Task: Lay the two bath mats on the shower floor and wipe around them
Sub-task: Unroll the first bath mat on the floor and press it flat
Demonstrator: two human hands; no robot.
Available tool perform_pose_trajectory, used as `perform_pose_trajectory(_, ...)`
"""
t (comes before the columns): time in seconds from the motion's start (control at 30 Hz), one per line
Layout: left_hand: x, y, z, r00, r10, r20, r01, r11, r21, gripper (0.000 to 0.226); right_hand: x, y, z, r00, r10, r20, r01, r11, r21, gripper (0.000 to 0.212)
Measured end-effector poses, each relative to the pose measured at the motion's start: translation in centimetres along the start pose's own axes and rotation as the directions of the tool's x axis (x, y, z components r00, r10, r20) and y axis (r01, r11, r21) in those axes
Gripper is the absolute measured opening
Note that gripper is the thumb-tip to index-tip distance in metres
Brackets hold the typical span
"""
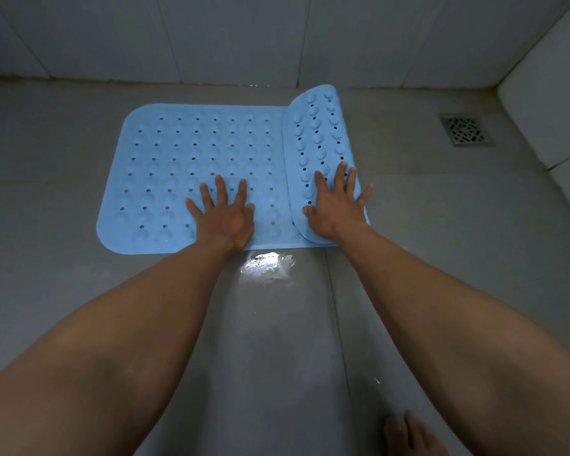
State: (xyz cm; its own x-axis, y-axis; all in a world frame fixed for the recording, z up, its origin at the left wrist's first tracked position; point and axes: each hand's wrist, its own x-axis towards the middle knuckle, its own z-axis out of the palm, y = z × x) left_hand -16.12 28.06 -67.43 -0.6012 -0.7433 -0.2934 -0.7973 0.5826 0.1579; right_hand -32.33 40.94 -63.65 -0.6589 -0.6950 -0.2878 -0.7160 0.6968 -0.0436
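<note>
Blue bath mat flat on shower floor, right end folded over. Left hand spread flat on mat; right hand spread flat on folded flap.

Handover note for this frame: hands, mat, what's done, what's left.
Left hand: open, flat on the laid part of the mat.
Right hand: open, flat on the flap, which is the mat's right end folded back over itself with the suction cups up.
Mat: blue, on the floor, with the drain to its right and a wet patch at its near edge.
Done: one mat mostly laid.
Left: unfold the flap and press it flat, lay the second mat, then wipe around both. No second mat or cloth is in view.
</note>
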Motion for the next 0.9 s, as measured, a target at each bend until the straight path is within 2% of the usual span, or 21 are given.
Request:
perform_pose_trajectory(0.13, 0.1, 2.4, -0.3, 0.997, 0.056, 0.049, -0.056, 0.998, -0.003, 0.071, -0.6, 1.3, -0.1, 0.999, 0.0, -0.041, 0.0, 1.0, 0.023, 0.077)
perform_pose_trajectory(0.27, -0.2, 4.6, 0.5, 0.996, 0.046, 0.073, -0.047, 0.999, 0.014, 0.071, -0.7, 1.9, -0.3, 0.988, -0.144, -0.06, 0.146, 0.989, 0.034, 0.06)
perform_pose_trajectory(0.33, -0.5, 5.5, 0.9, 0.998, 0.02, 0.062, -0.022, 1.0, 0.018, 0.07, -0.5, 2.6, -0.2, 0.987, -0.159, -0.01, 0.158, 0.987, -0.018, 0.075)
perform_pose_trajectory(0.4, -0.8, 6.3, 0.9, 0.998, 0.013, 0.058, -0.014, 1.0, 0.015, 0.068, -0.4, 3.4, -0.1, 0.988, -0.154, -0.008, 0.153, 0.986, -0.064, 0.083)
perform_pose_trajectory(0.53, -0.6, 7.6, 0.5, 0.995, 0.086, 0.051, -0.087, 0.996, 0.014, 0.062, -0.5, 5.0, -0.5, 0.992, -0.111, -0.053, 0.109, 0.993, -0.039, 0.075)
perform_pose_trajectory(0.73, -1.1, 8.8, 1.3, 0.993, 0.094, 0.067, -0.096, 0.995, 0.034, 0.066, -0.7, 7.1, -1.5, 0.998, -0.017, -0.055, 0.023, 0.995, 0.101, 0.077)
perform_pose_trajectory(0.83, -1.2, 9.2, 1.4, 0.995, 0.094, 0.044, -0.096, 0.995, 0.04, 0.066, -0.9, 8.2, -1.7, 0.995, 0.007, -0.095, 0.01, 0.984, 0.177, 0.072)
perform_pose_trajectory(0.9, -1.3, 9.5, 1.3, 0.993, 0.111, 0.041, -0.113, 0.993, 0.046, 0.064, -1.0, 8.5, -2.0, 0.992, 0.022, -0.124, 0.001, 0.984, 0.179, 0.077)
